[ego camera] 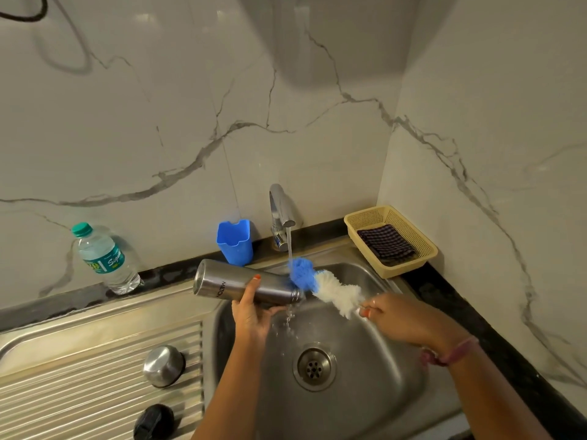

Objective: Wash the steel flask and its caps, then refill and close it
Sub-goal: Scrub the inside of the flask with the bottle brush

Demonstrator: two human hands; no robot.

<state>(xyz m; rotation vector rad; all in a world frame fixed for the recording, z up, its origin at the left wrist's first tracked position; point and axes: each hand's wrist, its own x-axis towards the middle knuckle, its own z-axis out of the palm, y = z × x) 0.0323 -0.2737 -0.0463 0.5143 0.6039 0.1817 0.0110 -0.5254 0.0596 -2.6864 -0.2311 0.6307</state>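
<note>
From the head camera, the washing step was in hand. The left hand [254, 308] gripped the steel flask [246, 282], fingers wrapped round its brushed cylindrical body, holding it nearly level over the sink [365, 354] with its open mouth toward the running tap [281, 211]. The right hand [398, 315] pinched the handle of a bottle brush [324, 287], its fluffy blue-and-white bristle head lying just at the flask's mouth, under the stream. Next, I judged, the brush needed lining up with the narrow neck and pushing in. On the ribbed steel drainboard [79, 376] lay the domed steel cap [163, 365] and a black inner cap [154, 420], apart from each other.
</note>
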